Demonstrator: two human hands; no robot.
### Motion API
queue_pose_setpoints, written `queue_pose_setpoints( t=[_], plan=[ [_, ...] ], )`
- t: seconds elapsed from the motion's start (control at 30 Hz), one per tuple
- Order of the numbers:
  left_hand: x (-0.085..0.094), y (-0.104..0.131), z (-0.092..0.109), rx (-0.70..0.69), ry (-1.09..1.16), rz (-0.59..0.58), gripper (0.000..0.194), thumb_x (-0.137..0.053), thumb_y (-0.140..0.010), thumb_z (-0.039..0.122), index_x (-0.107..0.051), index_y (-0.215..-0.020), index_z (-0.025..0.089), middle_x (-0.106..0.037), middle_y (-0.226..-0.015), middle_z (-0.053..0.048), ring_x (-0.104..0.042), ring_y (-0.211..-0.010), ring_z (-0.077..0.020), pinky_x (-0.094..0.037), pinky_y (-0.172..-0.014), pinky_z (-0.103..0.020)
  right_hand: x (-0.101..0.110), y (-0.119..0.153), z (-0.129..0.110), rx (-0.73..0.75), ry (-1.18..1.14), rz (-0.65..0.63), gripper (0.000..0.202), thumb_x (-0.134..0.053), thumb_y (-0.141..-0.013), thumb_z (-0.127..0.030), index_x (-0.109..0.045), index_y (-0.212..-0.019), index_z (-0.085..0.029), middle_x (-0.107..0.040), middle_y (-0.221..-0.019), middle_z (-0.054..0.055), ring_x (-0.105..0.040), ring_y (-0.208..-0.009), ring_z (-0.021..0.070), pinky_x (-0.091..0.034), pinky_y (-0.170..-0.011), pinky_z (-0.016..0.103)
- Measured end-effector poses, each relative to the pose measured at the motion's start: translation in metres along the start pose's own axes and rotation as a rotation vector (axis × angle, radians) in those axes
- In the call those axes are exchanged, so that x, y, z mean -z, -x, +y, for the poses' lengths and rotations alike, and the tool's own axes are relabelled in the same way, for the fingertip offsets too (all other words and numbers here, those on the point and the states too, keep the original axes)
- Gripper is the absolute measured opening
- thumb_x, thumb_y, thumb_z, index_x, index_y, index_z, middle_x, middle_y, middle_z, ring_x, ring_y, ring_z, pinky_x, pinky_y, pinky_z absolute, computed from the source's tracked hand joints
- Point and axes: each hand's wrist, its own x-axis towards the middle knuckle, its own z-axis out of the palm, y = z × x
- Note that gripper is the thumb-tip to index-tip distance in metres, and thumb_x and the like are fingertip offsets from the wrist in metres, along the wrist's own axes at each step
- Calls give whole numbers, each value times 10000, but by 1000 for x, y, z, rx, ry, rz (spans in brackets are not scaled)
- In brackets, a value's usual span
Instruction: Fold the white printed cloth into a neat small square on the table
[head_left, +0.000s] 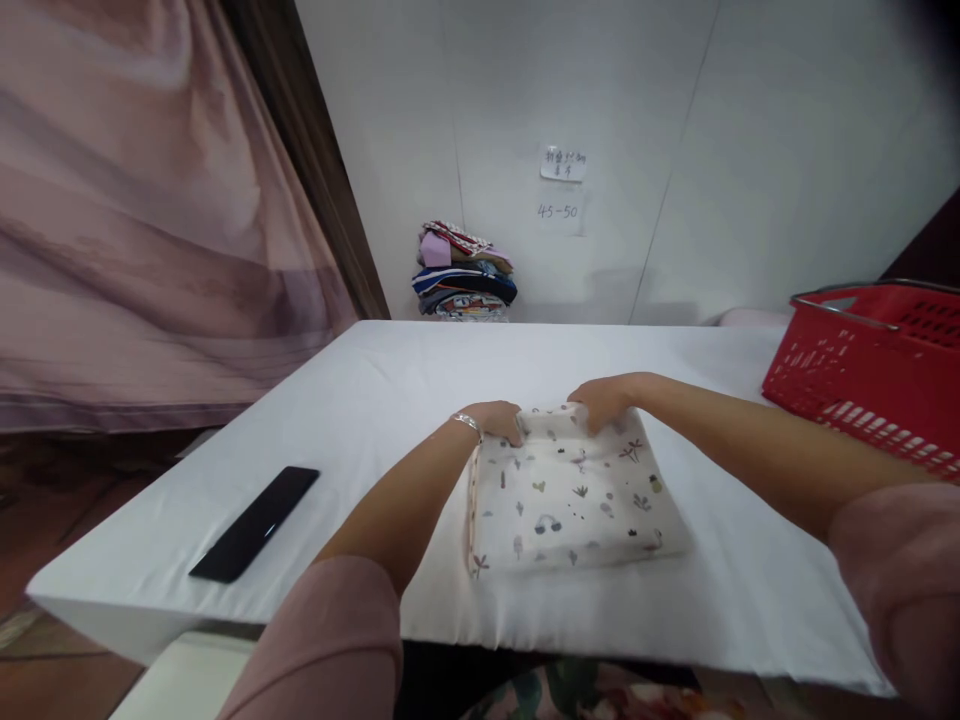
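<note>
A white cloth [555, 500] printed with small cacti, sunglasses and leaves lies folded into a rough rectangle on the table in front of me. At its far left corner my left hand [501, 420], with a bracelet on the wrist, has its fingers closed on the fabric. My right hand [604, 402] grips the far edge to the right, its fingertips partly hidden by the cloth. Between the two hands a strip of the far edge is raised and turned over. The kind of garment or linen cannot be made out.
The table has a white cover [360, 420]. A black phone-like slab [256, 524] lies on the left. A red plastic basket [870, 360] stands at the right. Beyond the far edge is a stack of folded clothes [465, 275]. Handwritten paper notes [562, 164] hang on the wall.
</note>
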Motion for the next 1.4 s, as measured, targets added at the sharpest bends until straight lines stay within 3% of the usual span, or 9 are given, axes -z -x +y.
queue_pose_setpoints(
  t=[0.13, 0.27, 0.5, 0.63, 0.77, 0.87, 0.97, 1.2, 1.4],
  plan=[
    [12, 22, 10, 74, -35, -3, 778, -748, -451, 380, -585, -1198, 238, -591, -1244, -92, -592, -1020, -310, -494, -716, -327, 10, 26, -18, -72, -58, -46, 366, -718, -534, -248, -691, -899, -275, -686, -963, 35, -637, -870, 293, -516, -658, 379],
    [35, 46, 18, -5, -74, 54, 476, -711, -527, 393, -675, -967, 215, -679, -1030, -55, -627, -852, -246, -468, -656, -281, 25, 47, -23, -88, 38, 48, 361, -685, -568, -247, -688, -928, -263, -684, -957, 46, -626, -870, 297, -496, -655, 376],
    [82, 100, 40, -12, -276, 685, 281, -605, -707, 327, -613, -951, 188, -622, -970, -77, -536, -1025, -289, -370, -899, -370, 52, 88, -19, -39, 215, 584, 442, -529, -749, -253, -559, -1188, -301, -659, -978, 48, -578, -909, 287, -420, -783, 400],
    [26, 105, 39, -107, -382, 834, 214, -485, -784, 168, -557, -985, 159, -571, -985, -116, -509, -1021, -278, -289, -968, -434, -8, 77, -10, -23, 339, 822, 551, -464, -783, -139, -442, -1328, -214, -595, -1135, 132, -491, -1063, 319, -333, -910, 443],
    [-73, 94, 21, -179, -373, 631, 264, -450, -739, 47, -536, -944, 188, -552, -935, -97, -508, -942, -248, -322, -929, -434, -111, 53, 6, 54, 268, 638, 506, -443, -754, -68, -538, -1229, -217, -595, -1125, 124, -505, -1042, 277, -371, -897, 413],
    [-119, 94, 10, -178, -311, 611, 314, -478, -724, 58, -518, -1005, 192, -544, -997, -100, -482, -977, -256, -369, -866, -417, -162, 51, 14, 79, 140, 622, 566, -417, -720, -50, -522, -1249, -220, -562, -1194, 100, -491, -1087, 253, -390, -924, 400],
    [-128, 100, 6, -203, -253, 663, 418, -523, -707, 85, -498, -1110, 195, -532, -1095, -100, -459, -1044, -255, -366, -905, -409, -173, 58, 19, 98, 26, 645, 594, -408, -703, -62, -514, -1268, -209, -537, -1246, 96, -468, -1145, 251, -375, -979, 412],
    [-108, 110, 10, -194, -91, 577, 427, -578, -799, 422, -530, -1183, 243, -565, -1108, -68, -509, -1033, -240, -390, -911, -383, -149, 63, 28, 71, -265, 547, 436, -485, -773, -289, -583, -1197, -253, -558, -1262, 61, -496, -1162, 270, -397, -985, 428],
    [-99, 101, 13, -143, -144, 547, 328, -552, -837, 430, -607, -1081, 218, -602, -1022, -69, -548, -957, -229, -413, -843, -356, -141, 52, 28, 121, -95, 527, 435, -538, -782, -369, -598, -1188, -224, -562, -1240, 92, -500, -1136, 274, -398, -965, 418]
  ],
)
